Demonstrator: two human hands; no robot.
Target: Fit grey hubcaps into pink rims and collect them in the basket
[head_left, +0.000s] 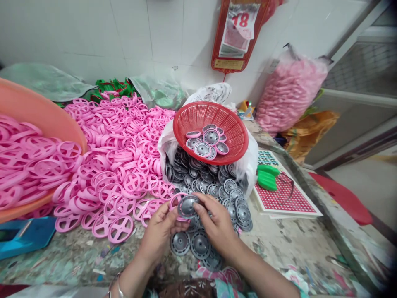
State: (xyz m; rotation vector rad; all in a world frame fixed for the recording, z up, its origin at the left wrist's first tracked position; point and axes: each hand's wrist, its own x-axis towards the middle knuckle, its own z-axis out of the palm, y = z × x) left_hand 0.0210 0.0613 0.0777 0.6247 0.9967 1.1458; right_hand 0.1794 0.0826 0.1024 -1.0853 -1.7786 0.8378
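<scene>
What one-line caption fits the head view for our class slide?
Left hand holds a pink ring, right hand a grey disc, before a red basket of pink-rimmed discs.

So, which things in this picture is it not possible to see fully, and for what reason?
Head view: part of the pink ring in the left hand, covered by the grey disc in the right hand.
Head view: the orange basin's left side, cut off by the picture's edge.
Head view: part of the white bag, hidden behind the red basket.
Head view: the gold plaque's text, too small and blurred.
</scene>
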